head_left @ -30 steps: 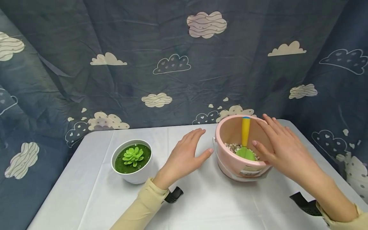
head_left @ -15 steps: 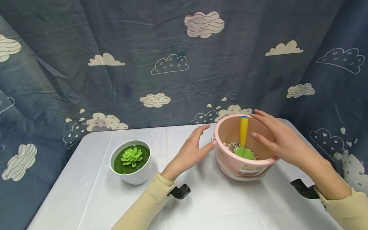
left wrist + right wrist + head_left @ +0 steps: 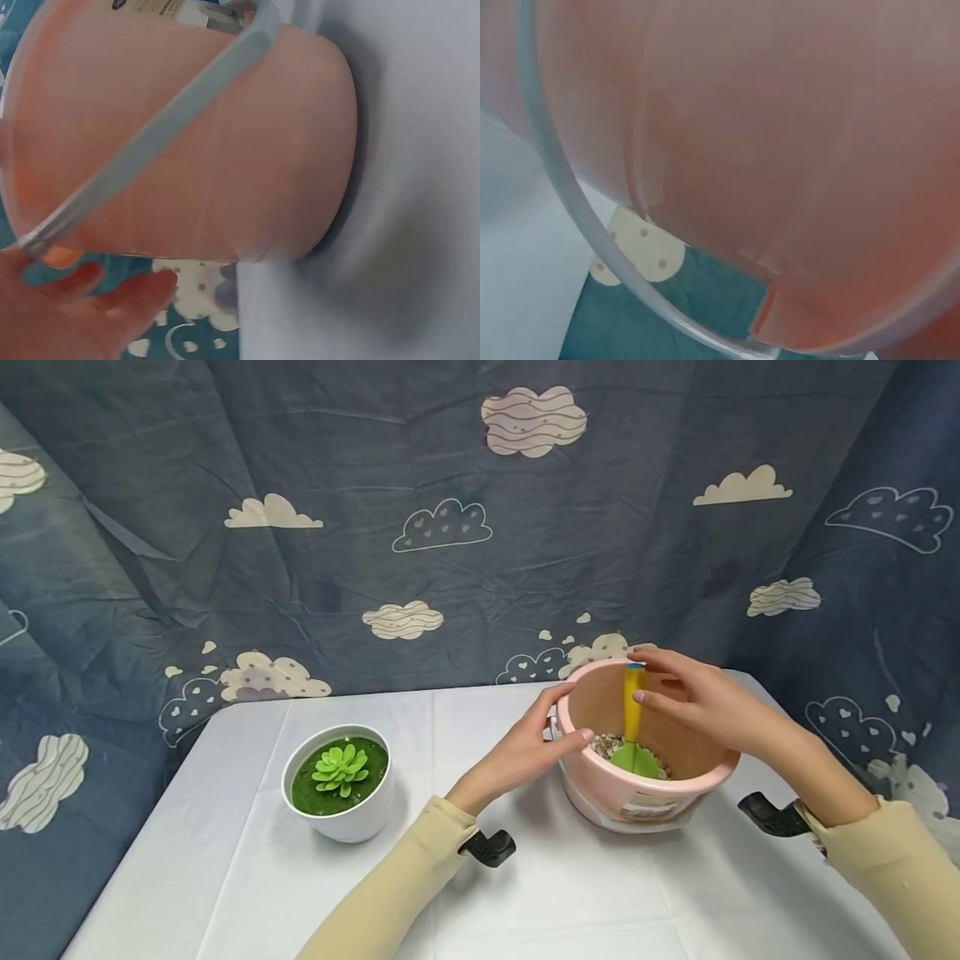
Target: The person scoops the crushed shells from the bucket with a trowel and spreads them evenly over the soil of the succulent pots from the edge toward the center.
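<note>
A pink bucket (image 3: 645, 797) with a pale grey bail handle (image 3: 150, 146) stands at the right of the white table. In it, a toy shovel (image 3: 633, 706) with a yellow grip and green blade leans upright in pebbly grit (image 3: 606, 746). My left hand (image 3: 521, 752) is at the bucket's left rim, thumb over the edge and fingers loosely spread outside beside the bail's pivot. Above the opening my right hand (image 3: 708, 693) arches at the shovel's grip, thumb tip right beside it and fingers extended near its blue top. The right hand is out of the right wrist view.
To the left is a white pot (image 3: 348, 827) with a green succulent (image 3: 340, 770). A dark cloud-patterned curtain (image 3: 322, 568) hangs behind and beside the table (image 3: 480, 910). Black wrist straps (image 3: 487, 849) show at the cuffs.
My left hand has moved right to the bucket's rim. My right hand has moved left over the bucket to the shovel's grip. The pot stays put.
</note>
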Available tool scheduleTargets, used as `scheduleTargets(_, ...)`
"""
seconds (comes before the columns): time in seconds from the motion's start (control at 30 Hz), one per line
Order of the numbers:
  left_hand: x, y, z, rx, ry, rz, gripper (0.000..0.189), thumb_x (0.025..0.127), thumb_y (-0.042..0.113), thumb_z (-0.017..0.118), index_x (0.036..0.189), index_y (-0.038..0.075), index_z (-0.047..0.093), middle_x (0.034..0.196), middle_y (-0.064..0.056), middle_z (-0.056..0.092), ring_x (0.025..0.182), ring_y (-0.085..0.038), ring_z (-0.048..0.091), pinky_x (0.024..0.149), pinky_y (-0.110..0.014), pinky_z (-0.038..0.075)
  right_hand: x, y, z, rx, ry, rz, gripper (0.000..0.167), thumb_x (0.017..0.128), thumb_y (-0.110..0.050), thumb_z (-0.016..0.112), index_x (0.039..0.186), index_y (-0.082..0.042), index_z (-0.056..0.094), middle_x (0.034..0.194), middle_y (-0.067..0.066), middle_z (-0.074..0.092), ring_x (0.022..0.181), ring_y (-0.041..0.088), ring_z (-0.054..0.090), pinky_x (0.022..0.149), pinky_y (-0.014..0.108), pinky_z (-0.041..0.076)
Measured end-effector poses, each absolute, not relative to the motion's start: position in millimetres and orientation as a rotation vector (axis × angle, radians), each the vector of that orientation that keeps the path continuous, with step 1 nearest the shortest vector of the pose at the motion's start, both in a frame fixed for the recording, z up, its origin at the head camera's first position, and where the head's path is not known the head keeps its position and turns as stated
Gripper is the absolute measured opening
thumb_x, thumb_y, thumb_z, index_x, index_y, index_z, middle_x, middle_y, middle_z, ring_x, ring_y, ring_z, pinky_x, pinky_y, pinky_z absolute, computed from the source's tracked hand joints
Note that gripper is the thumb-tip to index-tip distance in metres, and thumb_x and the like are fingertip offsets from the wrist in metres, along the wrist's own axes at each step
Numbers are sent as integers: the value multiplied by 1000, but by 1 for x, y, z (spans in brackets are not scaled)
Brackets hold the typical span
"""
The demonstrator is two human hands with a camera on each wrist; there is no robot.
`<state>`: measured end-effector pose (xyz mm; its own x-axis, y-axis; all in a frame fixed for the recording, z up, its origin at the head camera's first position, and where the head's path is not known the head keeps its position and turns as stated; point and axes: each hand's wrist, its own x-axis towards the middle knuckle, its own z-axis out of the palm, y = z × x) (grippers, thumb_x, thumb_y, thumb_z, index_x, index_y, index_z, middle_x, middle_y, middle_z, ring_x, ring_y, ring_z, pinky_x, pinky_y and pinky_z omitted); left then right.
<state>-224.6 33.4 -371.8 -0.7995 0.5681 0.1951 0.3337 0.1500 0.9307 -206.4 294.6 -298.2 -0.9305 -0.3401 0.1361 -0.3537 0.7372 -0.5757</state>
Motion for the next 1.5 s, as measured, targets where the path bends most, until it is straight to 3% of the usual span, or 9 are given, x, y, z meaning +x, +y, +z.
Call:
scheduleTargets(0.1,-227,36,-377,845,2105,1784,70,91,40,65,152,35,30,155,18,26,142,-6,21,115,-40,21,-211,296,-303,599,-2944,1002,60,98,-30,62,149,-6,39,141,22,49,124,47,49,93,59,45)
scheduleTargets(0.2,-230,39,-382,813,2026,1842,72,90,39,66,151,41,29,156,19,22,144,-7,14,116,-45,15,-215,296,-309,603,-2937,1027,57,98,-27,62,147,-7,42,136,21,53,120,44,54,90,56,49)
scheduleTargets(0.47,-236,40,-382,836,1974,1877,74,88,37,68,151,35,28,155,17,25,142,-5,19,115,-43,19,-222,290,-311,667,-2779,1137,42,97,-17,64,136,-7,53,130,14,49,119,45,54,91,47,48)
scheduleTargets(0.67,-239,38,-376,844,1972,1855,75,89,37,69,152,35,28,153,19,26,143,-8,18,114,-44,20,-218,290,-307,712,-2802,1186,45,99,-13,61,142,-9,48,130,17,55,115,40,57,87,25,51)
scheduleTargets(0.87,-239,36,-374,824,1932,1856,78,88,36,70,152,36,27,153,21,24,144,-5,12,116,-43,13,-213,292,-305,756,-2877,1400,50,98,-5,58,144,-9,38,129,22,53,111,45,58,77,41,57)
scheduleTargets(1.03,-236,37,-375,796,1896,1880,78,87,33,71,152,34,27,153,21,26,145,-7,12,116,-43,12,-209,296,-306,716,-2860,1425,54,97,-4,59,146,-8,35,127,23,49,111,46,58,76,39,57)
scheduleTargets(1.13,-235,38,-375,790,1882,1890,79,87,31,71,153,33,27,153,21,26,146,-10,11,115,-44,12,-208,300,-307,698,-2792,1374,55,97,-2,59,147,-6,36,122,22,52,106,39,62,74,38,57)
scheduleTargets(1.33,-235,37,-374,763,1841,1903,80,87,26,72,152,34,27,154,17,26,146,-12,8,116,-43,12,-211,308,-303,573,-2672,1230,54,94,0,62,143,-12,44,112,15,59,93,8,65,69,29,57)
scheduleTargets(1.5,-236,36,-374,762,1808,1907,80,87,24,72,152,34,27,155,16,25,146,-11,7,116,-41,12,-214,311,-302,484,-2591,1180,50,93,1,63,139,-13,47,115,16,63,91,4,64,70,20,55)
